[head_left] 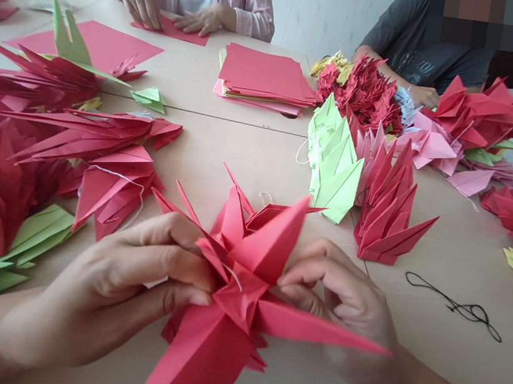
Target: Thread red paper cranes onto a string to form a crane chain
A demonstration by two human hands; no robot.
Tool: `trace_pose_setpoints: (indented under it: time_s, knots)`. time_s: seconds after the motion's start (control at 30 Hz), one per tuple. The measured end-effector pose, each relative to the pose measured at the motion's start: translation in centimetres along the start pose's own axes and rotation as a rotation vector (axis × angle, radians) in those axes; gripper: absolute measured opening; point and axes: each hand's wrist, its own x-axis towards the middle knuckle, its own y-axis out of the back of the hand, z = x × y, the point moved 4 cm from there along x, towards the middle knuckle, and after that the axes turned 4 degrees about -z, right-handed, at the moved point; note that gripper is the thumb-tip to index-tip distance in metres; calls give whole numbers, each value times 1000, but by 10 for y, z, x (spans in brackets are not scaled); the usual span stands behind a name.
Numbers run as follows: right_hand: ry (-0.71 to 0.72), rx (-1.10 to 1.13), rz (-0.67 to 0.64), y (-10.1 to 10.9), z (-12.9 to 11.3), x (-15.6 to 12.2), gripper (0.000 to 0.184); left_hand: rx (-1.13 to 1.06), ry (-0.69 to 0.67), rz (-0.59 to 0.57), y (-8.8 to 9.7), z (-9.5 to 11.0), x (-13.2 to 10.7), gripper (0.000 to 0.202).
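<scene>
My left hand [111, 289] grips a bunch of red folded paper cranes [246, 272] from the left, fingers pressed on its middle. My right hand [345, 307] closes on the same bunch from the right, thumb and forefinger pinched near its centre. A thin white thread [232, 275] runs across the middle of the cranes. The bunch hovers just above the light wooden table [442, 254] near its front edge.
Strings of red and green cranes [54, 146] lie at the left. Green, pink and red cranes [362, 181] lie in a row at centre right. A red paper stack [265, 76] sits behind. A black thread [459, 305] lies right. Two other people work across the table.
</scene>
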Motion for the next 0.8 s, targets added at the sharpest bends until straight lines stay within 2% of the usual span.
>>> trace_pose_setpoints:
  time_s: [0.07, 0.13, 0.23, 0.3, 0.43, 0.8]
  knots:
    - [32, -17, 54, 4, -3, -1, 5, 109, 7, 71, 4, 1, 2, 11]
    - [142, -86, 85, 7, -10, -2, 12, 208, 13, 140, 7, 3, 3, 7]
    - [331, -225, 76, 7, -24, -5, 17, 259, 45, 200, 7, 5, 4, 5]
    - [384, -317, 64, 4, -29, -7, 14, 283, 56, 214, 5, 6, 2, 6]
    - [329, -476, 62, -5, -26, -6, 10, 312, 50, 209, 0, 10, -2, 6]
    - [330, -549, 145, -11, -22, -6, 8, 307, 12, 154, -10, 16, -1, 10]
